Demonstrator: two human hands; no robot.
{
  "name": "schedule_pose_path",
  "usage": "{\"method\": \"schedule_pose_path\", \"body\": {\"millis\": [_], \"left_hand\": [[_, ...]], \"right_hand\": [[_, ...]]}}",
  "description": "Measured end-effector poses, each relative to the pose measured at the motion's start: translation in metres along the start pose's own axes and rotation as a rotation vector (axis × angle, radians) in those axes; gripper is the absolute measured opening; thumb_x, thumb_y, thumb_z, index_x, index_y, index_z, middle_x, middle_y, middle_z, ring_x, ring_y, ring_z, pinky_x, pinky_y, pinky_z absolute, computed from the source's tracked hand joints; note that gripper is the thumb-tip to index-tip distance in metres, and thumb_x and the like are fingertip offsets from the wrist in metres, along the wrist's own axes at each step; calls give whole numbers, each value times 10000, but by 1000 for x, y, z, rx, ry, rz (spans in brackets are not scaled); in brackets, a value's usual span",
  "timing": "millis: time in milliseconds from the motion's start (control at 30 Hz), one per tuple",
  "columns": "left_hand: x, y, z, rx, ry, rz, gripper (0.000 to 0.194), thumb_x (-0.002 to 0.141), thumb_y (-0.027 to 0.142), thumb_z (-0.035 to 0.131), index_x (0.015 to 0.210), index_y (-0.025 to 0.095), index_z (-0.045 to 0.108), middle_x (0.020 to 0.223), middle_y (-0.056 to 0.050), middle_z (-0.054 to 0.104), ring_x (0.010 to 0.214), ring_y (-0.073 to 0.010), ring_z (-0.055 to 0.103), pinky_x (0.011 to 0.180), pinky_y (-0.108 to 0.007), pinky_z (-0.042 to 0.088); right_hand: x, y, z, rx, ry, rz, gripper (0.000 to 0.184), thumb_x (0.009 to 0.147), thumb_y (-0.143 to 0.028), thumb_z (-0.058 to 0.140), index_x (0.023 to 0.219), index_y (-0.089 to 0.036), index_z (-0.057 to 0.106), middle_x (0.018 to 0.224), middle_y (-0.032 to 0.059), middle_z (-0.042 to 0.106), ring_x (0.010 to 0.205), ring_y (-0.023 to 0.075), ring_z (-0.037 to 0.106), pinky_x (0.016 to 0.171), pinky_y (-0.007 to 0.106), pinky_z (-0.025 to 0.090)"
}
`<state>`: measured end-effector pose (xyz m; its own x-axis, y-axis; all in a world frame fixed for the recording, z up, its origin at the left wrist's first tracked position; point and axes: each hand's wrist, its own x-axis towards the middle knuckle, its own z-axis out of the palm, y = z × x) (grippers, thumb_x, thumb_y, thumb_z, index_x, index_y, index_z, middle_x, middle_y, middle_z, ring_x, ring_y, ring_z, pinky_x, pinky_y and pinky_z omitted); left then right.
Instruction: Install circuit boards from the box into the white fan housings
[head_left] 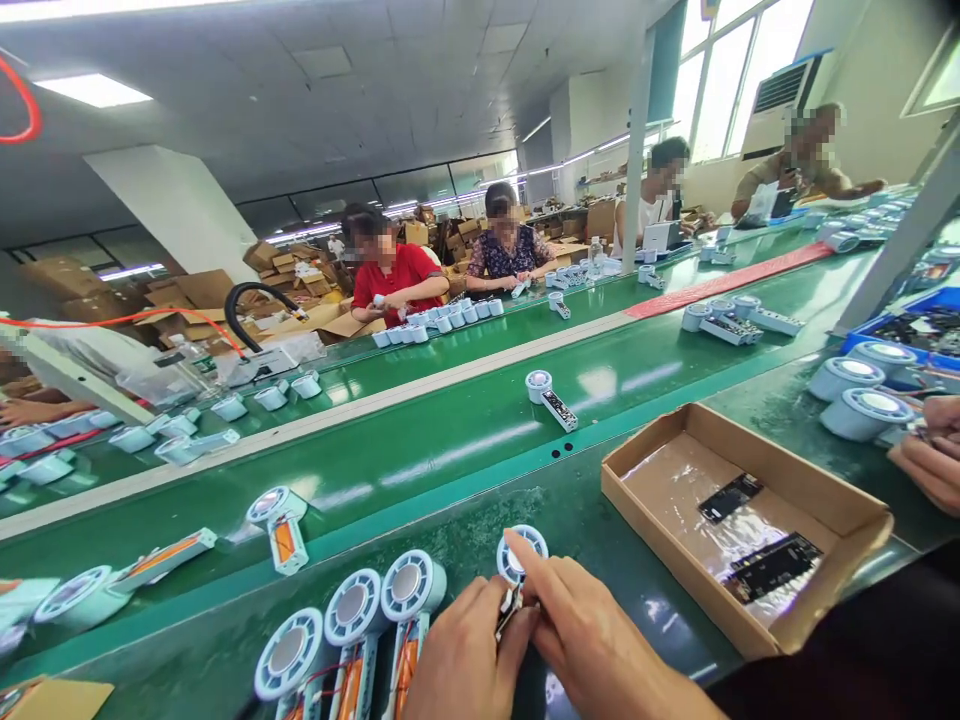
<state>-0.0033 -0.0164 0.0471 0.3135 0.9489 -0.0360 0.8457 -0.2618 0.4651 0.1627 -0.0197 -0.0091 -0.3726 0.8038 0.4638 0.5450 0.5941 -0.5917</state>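
Observation:
A light-blue handheld fan (534, 546) is between my two hands, its round grilled head facing up just beyond my fingers. My left hand (459, 645) is closed around its handle, thumb and fingertips pinching near the exposed inner parts. My right hand (581, 612) closes on the same handle from the other side, its index finger stretched to the head's rim. My hands hide most of the handle. To the left stand several more fans (352, 606) in a row, with orange parts and red wires showing in their open handles.
A cardboard tray (675, 530) with black circuit boards (772, 568) lies at right. Beyond the bench, a green conveyor belt (420, 440) carries scattered fans. A co-worker's hand (934, 455) is near fans at far right. Several people sit across the belt. A blue bin (855, 343) holds dark parts.

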Motion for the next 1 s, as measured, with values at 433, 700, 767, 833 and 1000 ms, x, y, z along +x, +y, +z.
{"method": "schedule_pose_path", "body": {"millis": [433,700,767,833,1000], "left_hand": [[-2,-18,31,91,351,341,235,999,232,477,1159,265,646,907,-42,709,759,-193,729,642,-231,562],[3,2,18,-329,342,-160,144,832,376,671,858,265,758,772,0,746,666,-194,680,655,-270,531],[6,3,13,-507,313,-282,198,762,402,725,844,224,753,713,-3,726,602,-178,642,534,-238,481],[9,2,10,-680,296,-325,260,707,409,775,835,185,742,711,-19,726,594,-166,620,459,-205,418],[11,-2,10,-851,263,-352,347,628,403,868,813,150,720,632,22,675,431,-67,459,416,-171,341]], "right_hand": [[1,-4,0,96,19,34,932,789,11,451,1619,-219,94,1074,84,721,867,217,668,757,334,558],[-2,-4,16,73,135,90,812,776,-33,536,1534,-184,284,1073,88,744,867,233,697,757,354,563],[-3,-6,24,19,175,93,803,743,-64,597,1493,-164,327,1095,101,745,868,253,702,750,371,558],[-2,-9,32,-49,230,80,789,720,-90,635,1457,-148,359,1104,112,744,864,272,704,726,382,541],[1,-13,40,-182,360,66,542,803,-45,534,1335,-129,474,971,82,748,770,236,682,686,352,464]]}}
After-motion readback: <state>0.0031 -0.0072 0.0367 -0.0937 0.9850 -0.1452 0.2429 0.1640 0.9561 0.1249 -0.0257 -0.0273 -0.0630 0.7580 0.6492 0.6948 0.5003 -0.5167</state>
